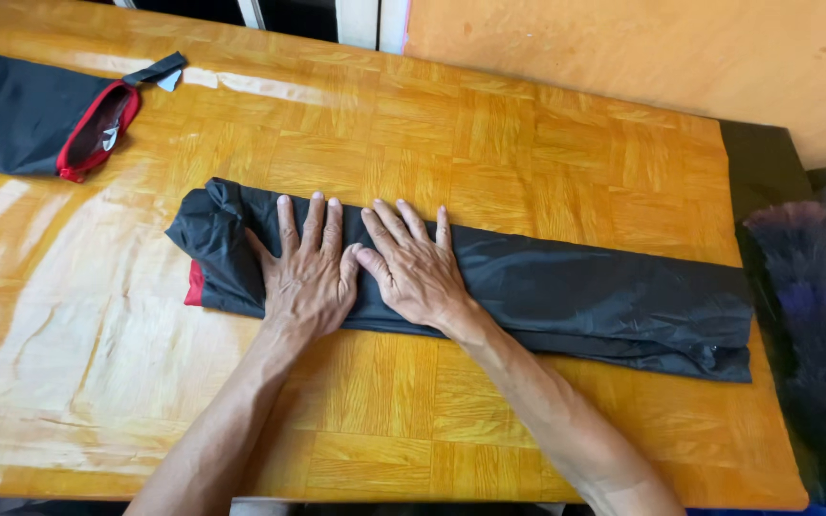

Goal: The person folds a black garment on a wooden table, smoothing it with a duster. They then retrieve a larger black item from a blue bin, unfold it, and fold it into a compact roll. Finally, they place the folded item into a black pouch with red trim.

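Note:
A long black fabric item (pixel 585 291), folded into a narrow strip with a red edge at its left end, lies across the wooden table (pixel 403 134). My left hand (pixel 310 270) presses flat on its left part, fingers spread. Beside it, thumbs touching, my right hand (pixel 413 268) lies flat on the fabric with fingers apart. Neither hand grips anything.
A black pouch with a red-trimmed opening (pixel 35 115) lies at the table's far left corner, a dark strap beside it. A dark feathery broom (pixel 815 315) stands off the table's right edge. An orange wall runs behind the table.

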